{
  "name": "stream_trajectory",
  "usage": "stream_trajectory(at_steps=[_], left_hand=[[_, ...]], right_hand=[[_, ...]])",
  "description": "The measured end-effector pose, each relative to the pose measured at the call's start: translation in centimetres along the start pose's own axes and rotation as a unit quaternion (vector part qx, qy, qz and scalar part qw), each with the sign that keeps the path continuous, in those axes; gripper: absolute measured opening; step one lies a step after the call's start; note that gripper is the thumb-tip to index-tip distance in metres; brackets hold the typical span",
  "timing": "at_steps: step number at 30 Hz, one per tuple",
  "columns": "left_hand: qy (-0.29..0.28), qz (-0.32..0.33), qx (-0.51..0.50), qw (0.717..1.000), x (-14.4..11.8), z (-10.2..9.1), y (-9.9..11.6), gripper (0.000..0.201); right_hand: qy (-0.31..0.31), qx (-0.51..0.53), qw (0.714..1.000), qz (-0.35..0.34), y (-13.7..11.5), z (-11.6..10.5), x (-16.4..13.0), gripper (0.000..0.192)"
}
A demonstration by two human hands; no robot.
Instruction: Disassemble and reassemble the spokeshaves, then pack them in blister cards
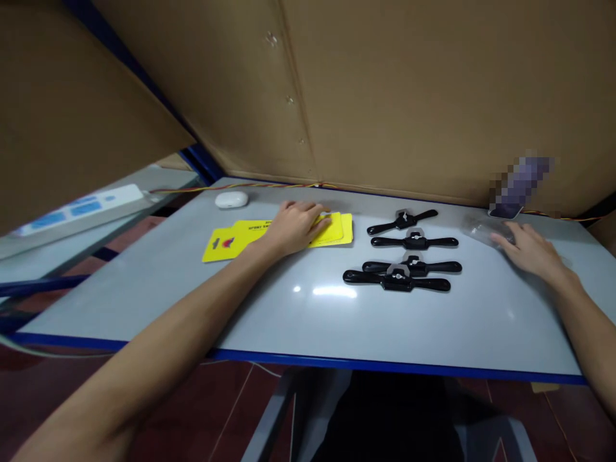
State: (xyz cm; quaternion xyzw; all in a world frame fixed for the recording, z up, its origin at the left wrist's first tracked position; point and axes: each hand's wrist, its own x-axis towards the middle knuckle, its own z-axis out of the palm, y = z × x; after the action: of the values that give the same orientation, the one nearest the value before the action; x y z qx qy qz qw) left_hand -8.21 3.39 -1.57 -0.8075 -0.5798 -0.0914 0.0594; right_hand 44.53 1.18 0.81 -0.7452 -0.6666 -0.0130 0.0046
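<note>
My left hand [296,226] lies over the yellow cardboard cards [220,245], its fingers stretched out and its thumb apart on top of them. The cards overlap in a spread row, partly hidden by my hand and forearm. On the right, my right hand [532,250] has its thumb and fingers round the edge of a clear plastic bag [481,228]. Between my hands lie several black spokeshaves [416,241], roughly side by side, each with two handles and a metal blade in the middle. The nearest spokeshave [397,280] almost touches the one behind it.
A white rounded case [231,199] sits at the back left of the grey table [289,321]. A phone [514,192], partly blurred out, leans against the cardboard wall [409,96]. Thin wires [269,186] run along the back edge. A white power strip [86,208] is at the far left.
</note>
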Motion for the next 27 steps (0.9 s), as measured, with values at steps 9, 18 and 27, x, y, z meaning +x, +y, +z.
stream_trajectory(at_steps=[9,18,27], left_hand=[[0.001,0.073,-0.131,0.989,-0.7,-0.4,1.3,0.072],[-0.054,0.136,-0.166,0.975,-0.3,0.8,2.2,0.053],[-0.001,0.146,-0.168,0.975,-0.9,-0.1,2.1,0.058]], right_hand=[[0.097,0.033,0.995,0.000,-1.5,0.6,0.2,0.076],[0.253,0.106,0.944,-0.182,-3.7,-0.1,-1.0,0.056],[0.158,0.175,0.938,-0.254,-5.3,0.1,-2.2,0.048]])
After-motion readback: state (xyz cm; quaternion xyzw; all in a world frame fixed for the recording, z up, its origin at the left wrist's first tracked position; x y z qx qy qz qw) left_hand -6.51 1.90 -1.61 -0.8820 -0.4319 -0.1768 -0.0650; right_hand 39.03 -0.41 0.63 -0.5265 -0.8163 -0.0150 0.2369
